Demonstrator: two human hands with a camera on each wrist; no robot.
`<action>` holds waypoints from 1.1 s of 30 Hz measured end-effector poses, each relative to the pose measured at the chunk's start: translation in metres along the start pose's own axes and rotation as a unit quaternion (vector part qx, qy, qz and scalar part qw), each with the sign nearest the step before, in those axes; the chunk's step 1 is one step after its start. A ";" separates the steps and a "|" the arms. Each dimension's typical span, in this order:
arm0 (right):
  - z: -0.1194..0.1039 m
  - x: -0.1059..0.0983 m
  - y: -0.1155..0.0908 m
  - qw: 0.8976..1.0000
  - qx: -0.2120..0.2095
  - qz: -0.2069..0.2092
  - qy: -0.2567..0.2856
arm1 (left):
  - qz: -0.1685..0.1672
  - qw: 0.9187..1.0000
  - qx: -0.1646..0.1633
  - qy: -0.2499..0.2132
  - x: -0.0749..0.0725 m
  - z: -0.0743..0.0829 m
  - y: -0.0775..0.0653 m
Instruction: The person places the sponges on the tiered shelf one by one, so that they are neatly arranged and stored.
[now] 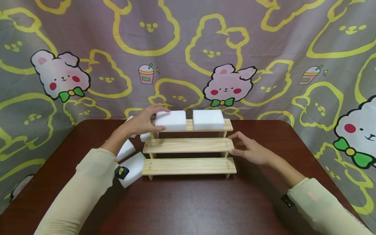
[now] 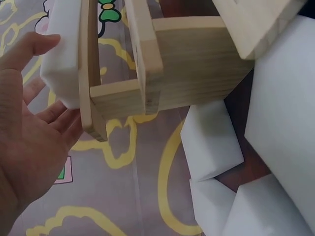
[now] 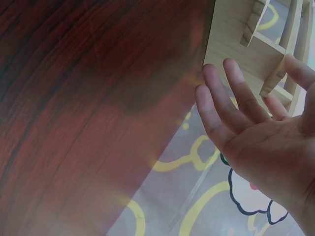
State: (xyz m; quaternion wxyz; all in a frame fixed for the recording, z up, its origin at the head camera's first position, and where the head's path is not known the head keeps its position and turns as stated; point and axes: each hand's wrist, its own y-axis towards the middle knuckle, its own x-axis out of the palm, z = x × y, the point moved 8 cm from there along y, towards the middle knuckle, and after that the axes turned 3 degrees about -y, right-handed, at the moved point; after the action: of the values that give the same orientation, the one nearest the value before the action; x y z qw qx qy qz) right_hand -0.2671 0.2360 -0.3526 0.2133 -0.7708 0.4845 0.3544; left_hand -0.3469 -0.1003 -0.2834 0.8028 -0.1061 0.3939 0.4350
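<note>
A three-step wooden rack point(image 1: 188, 145) stands on the table. On its top step sit two white foam-like blocks, a left block point(image 1: 173, 120) and a right block point(image 1: 208, 119). My left hand point(image 1: 142, 120) grips the left block at its outer end. In the left wrist view, the thumb point(image 2: 47, 43) lies on one face of that block and the other fingers reach round its far side. Beside the rack's right end, at the middle step, is my right hand point(image 1: 251, 150), holding nothing. Its fingers point(image 3: 216, 105) are spread and relaxed in the right wrist view, the thumb right at a step's edge.
Several more white blocks lie left of the rack, among them a flat one point(image 1: 133, 169) near my left sleeve and others point(image 2: 211, 140) behind it. The dark red-brown table point(image 1: 188, 205) ends at a patterned curtain point(image 1: 176, 42) at the back.
</note>
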 end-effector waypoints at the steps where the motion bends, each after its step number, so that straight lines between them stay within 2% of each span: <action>1: 0.000 0.000 0.000 1.000 0.000 0.000 0.000 | 0.001 1.000 0.001 -0.005 -0.002 0.000 -0.002; 7: -0.002 0.000 0.001 1.000 0.001 0.000 0.000 | 0.015 1.000 -0.001 -0.011 -0.015 -0.001 -0.016; 15: -0.001 0.000 0.002 1.000 -0.008 0.003 0.002 | 0.060 0.998 -0.007 0.029 -0.034 -0.008 -0.042; 26: 0.001 0.001 0.000 1.000 -0.009 0.005 0.004 | 0.069 0.997 -0.006 0.035 -0.036 -0.019 -0.067; 33: 0.000 0.001 0.001 1.000 -0.009 0.005 0.008 | 0.073 0.995 -0.039 0.051 -0.035 -0.033 -0.085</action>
State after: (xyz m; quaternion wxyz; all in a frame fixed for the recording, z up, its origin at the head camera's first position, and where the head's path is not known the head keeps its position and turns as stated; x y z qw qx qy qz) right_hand -0.2677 0.2353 -0.3534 0.2007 -0.7734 0.4866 0.3532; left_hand -0.3090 -0.1901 -0.2947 0.7432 -0.1303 0.4236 0.5012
